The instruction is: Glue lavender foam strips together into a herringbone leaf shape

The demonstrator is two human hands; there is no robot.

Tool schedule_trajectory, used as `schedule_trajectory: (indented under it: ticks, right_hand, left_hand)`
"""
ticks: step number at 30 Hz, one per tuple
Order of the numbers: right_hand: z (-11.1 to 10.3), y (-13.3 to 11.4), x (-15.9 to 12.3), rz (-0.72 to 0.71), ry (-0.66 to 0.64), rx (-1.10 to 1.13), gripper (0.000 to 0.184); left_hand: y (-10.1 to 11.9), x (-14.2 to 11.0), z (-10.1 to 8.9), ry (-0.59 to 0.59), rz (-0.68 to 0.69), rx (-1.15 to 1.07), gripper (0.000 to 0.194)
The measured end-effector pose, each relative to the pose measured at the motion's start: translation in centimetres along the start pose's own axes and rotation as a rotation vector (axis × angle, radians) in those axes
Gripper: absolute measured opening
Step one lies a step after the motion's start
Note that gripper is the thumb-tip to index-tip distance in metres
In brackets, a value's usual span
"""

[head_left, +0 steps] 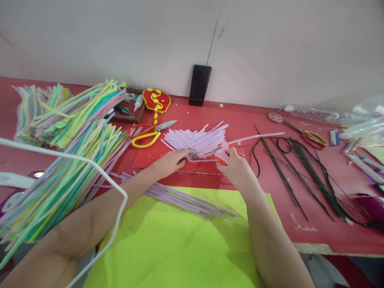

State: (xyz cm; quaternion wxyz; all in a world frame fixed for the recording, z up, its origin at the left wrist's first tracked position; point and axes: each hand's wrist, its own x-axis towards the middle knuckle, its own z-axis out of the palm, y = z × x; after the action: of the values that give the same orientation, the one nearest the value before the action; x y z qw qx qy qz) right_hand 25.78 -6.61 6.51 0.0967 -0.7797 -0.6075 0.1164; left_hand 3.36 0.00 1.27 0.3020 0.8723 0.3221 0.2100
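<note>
Lavender pipe cleaners (195, 138) lie side by side in a fanned, V-patterned piece on a red board (147, 158). My right hand (237, 166) is wrapped round a pink hot glue gun (220, 152), with a clear glue stick (256, 137) jutting out of its back. The nozzle points left, at the lower edge of the lavender piece. My left hand (174, 161) is closed there, its fingertips pinching a lavender pipe cleaner close to the nozzle; the exact grip is partly hidden. Loose lavender pipe cleaners (186, 202) lie nearer to me on a yellow-green sheet (180, 236).
Big bundles of coloured pipe cleaners (75, 176) fill the left side, with a white bent rod (115, 186) before them. Scissors (150, 134) and a red-yellow ornament (156, 101) sit behind. A phone (200, 85) leans on the wall. Dark green wires (312, 176) and a black cord lie right.
</note>
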Motion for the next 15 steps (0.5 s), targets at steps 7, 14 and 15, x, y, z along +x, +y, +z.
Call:
schedule_trajectory:
  ticks: [7, 14, 15]
  right_hand:
    - [0.59, 0.52, 0.03, -0.050, 0.014, 0.022, 0.036]
    - [0.85, 0.80, 0.11, -0.076, 0.033, 0.056, 0.034]
    - [0.85, 0.81, 0.13, -0.074, 0.031, 0.054, 0.034]
  left_hand:
    - [0.05, 0.03, -0.04, -0.003, -0.007, -0.005, 0.045]
    - [0.20, 0.01, -0.11, -0.002, -0.010, -0.008, 0.042]
    - [0.23, 0.01, -0.13, -0.003, -0.008, -0.009, 0.042]
